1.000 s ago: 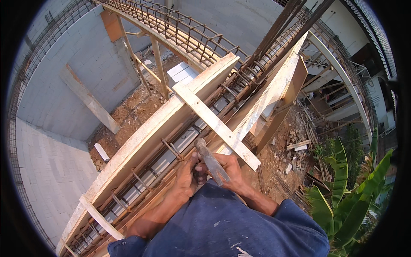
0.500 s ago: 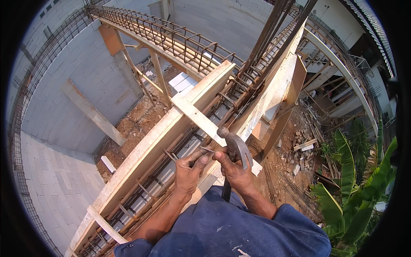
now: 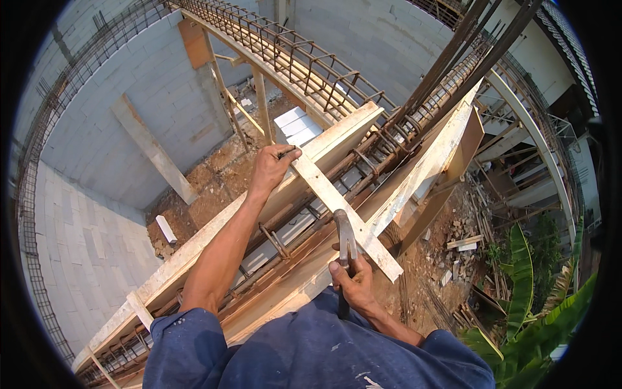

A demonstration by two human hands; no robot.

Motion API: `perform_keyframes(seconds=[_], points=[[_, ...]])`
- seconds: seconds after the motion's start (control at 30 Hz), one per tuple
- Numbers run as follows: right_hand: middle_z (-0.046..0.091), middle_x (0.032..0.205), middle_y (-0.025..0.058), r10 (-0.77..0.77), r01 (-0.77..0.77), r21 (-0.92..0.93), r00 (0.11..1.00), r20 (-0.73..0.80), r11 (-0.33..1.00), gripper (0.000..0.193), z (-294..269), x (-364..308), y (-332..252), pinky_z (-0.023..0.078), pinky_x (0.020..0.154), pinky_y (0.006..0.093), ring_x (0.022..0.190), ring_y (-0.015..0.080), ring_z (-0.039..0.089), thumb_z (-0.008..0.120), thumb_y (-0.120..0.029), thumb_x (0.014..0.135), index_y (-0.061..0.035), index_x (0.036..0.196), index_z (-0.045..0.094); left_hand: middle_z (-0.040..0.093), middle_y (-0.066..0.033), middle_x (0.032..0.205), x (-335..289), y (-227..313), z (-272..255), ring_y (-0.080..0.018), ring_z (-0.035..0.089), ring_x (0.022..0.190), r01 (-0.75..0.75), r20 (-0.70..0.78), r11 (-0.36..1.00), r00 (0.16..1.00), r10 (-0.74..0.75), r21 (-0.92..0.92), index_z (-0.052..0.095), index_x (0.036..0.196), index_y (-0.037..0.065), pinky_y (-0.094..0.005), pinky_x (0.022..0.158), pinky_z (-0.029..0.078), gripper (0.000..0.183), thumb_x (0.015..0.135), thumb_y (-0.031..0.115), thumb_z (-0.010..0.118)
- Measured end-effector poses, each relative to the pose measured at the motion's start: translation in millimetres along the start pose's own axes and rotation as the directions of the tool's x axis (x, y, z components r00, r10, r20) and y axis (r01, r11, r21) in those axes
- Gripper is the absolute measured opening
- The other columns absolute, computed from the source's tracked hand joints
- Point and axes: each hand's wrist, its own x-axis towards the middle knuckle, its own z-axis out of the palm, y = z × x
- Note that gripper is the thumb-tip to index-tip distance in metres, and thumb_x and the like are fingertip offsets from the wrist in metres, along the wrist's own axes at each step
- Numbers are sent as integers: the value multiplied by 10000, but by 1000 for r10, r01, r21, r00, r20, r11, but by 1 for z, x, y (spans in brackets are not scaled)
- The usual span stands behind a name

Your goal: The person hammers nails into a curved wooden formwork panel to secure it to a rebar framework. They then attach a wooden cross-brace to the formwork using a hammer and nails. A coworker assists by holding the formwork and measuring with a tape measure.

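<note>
Though at batten (image 3: 325, 187) end, left hand (image 3: 271, 168) uncrowded

Left hand (image 3: 269, 171) moved to far end of crosspiece (image 3: 328, 192).

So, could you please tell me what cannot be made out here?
All in the head view:
- What, if anything, the left hand pinches by the upper end of the wooden crosspiece: hidden in its grip and too small.
- Part of the claw hammer: covered by the right hand.
- Part of the steel reinforcing cage: behind the left forearm.
- Some banana leaves: cut off by the dark fisheye rim.
</note>
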Motion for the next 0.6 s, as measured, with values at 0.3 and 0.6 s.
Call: perform_keyframes(seconds=[0.3,0.6], points=[[503,707,3,-191,196,-119,980,53,973,456,5,19,1,383,446,236,501,67,465,578,-199,987,20,1360,433,740,-165,937,-1,-11,15,-263,713,863,-9,-88,1000,996,7,-26,753,1004,23,-350,763,533,332,853,319,749],[477,718,3,-202,203,5,967,156,979,566,-10,37,-45,449,476,260,532,75,494,513,-387,1021,-2,1412,373,735,-161,938,-3,-12,16,-279,705,839,-3,-128,1000,992,0,-26,749,987,22,-363,741,527,328,847,318,750]])
